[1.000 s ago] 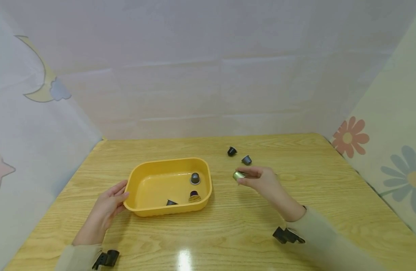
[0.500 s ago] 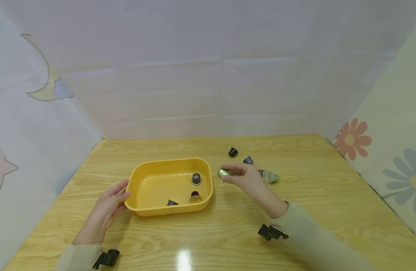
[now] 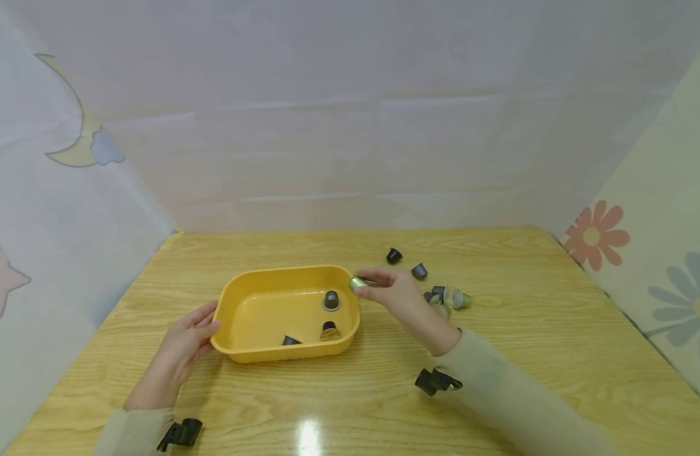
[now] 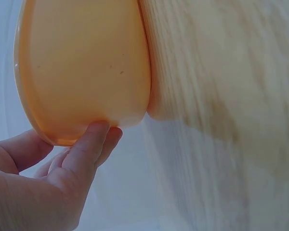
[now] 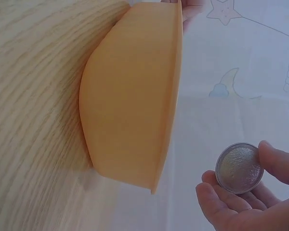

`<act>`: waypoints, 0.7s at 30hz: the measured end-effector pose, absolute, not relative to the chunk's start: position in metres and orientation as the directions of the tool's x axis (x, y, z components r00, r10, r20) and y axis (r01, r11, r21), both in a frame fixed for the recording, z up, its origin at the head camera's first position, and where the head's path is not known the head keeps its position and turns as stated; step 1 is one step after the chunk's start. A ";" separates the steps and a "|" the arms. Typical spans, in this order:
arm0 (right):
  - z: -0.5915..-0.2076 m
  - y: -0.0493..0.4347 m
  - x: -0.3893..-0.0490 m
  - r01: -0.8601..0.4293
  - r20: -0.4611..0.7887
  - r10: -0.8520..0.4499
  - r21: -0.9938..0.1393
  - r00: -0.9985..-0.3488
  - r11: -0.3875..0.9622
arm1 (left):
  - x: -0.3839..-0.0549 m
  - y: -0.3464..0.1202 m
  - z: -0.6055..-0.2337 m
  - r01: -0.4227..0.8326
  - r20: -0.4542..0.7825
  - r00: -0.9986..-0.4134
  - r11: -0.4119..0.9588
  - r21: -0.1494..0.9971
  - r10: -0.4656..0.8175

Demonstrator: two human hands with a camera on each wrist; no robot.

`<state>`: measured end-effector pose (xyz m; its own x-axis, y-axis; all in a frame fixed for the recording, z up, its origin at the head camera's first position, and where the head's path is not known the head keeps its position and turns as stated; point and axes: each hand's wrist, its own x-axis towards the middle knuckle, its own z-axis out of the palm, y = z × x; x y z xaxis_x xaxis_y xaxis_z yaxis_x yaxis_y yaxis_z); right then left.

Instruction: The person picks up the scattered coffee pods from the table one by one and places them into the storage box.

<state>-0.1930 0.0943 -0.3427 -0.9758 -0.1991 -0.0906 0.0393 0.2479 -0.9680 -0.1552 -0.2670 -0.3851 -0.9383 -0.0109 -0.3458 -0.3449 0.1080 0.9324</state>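
A yellow plastic basin (image 3: 287,351) stands on the wooden table. My left hand (image 3: 184,345) grips its left end, thumb over the rim and fingers against the outer wall, as the left wrist view also shows. My right hand (image 3: 396,297) pinches a green coffee capsule (image 3: 358,282) at the basin's right rim; in the right wrist view the capsule's round foil lid (image 5: 239,168) faces the camera. Inside the basin lie a grey capsule (image 3: 330,300), a dark purple capsule with a gold lid (image 3: 330,332) and a dark capsule (image 3: 291,341) partly hidden by the front wall.
Right of the basin, a black capsule (image 3: 394,256) and a grey capsule (image 3: 420,271) lie on the table (image 3: 532,354). Near my right wrist is a cluster with a pale green capsule (image 3: 460,299) and several others. A pale sheet (image 3: 350,158) hangs behind.
My right hand has carried the green capsule leftward from above the table to the basin's right rim, uncovering the capsule cluster. The left hand keeps its hold on the basin.
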 end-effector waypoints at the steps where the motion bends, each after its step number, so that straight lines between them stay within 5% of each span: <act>1: -0.343 0.093 -0.194 0.039 -0.088 -0.197 -0.969 -0.976 0.243 | -0.155 -0.267 -0.385 -0.344 -0.345 -0.938 0.111 0.932 -0.010; 21: -0.349 0.055 -0.206 0.000 -0.036 -0.244 -0.989 -0.969 0.147 | -0.155 -0.268 -0.387 -0.353 -0.354 -0.935 0.103 0.930 -0.011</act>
<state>-0.2062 0.0550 -0.3492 -0.9691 -0.2439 -0.0361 -0.0003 0.1474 -0.9891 -0.1553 -0.2678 -0.3866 -0.9351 -0.0112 -0.3542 -0.3534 0.1033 0.9298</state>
